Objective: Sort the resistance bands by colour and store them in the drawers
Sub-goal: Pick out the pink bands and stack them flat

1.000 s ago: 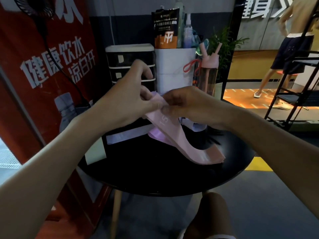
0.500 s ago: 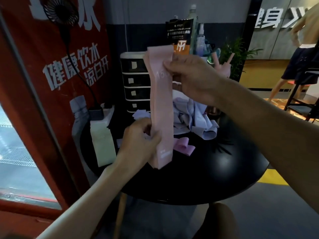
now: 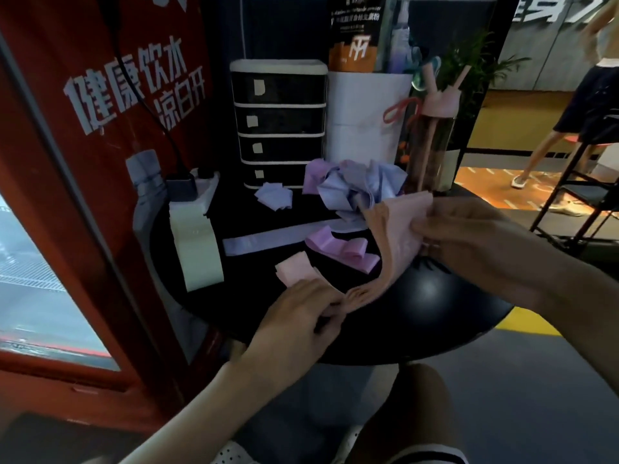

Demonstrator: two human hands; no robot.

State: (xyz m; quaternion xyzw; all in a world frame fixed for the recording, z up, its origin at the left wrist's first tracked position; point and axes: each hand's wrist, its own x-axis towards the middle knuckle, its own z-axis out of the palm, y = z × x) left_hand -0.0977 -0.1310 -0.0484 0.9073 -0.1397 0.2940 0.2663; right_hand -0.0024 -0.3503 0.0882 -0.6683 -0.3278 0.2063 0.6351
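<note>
Lowered from its upright hold half a second ago, the pink band (image 3: 392, 236) now sags in an arc over the desk (image 3: 418, 316). I read the left hand (image 3: 301, 316) pinching its near end and the right hand (image 3: 469, 242) gripping its far end. Loose bands (image 3: 355, 185) lie heaped before the drawers (image 3: 279, 125).

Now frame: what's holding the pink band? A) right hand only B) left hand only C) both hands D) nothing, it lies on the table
C: the left hand grips the near end of the pink band, and the right hand pinches the far end.
</note>
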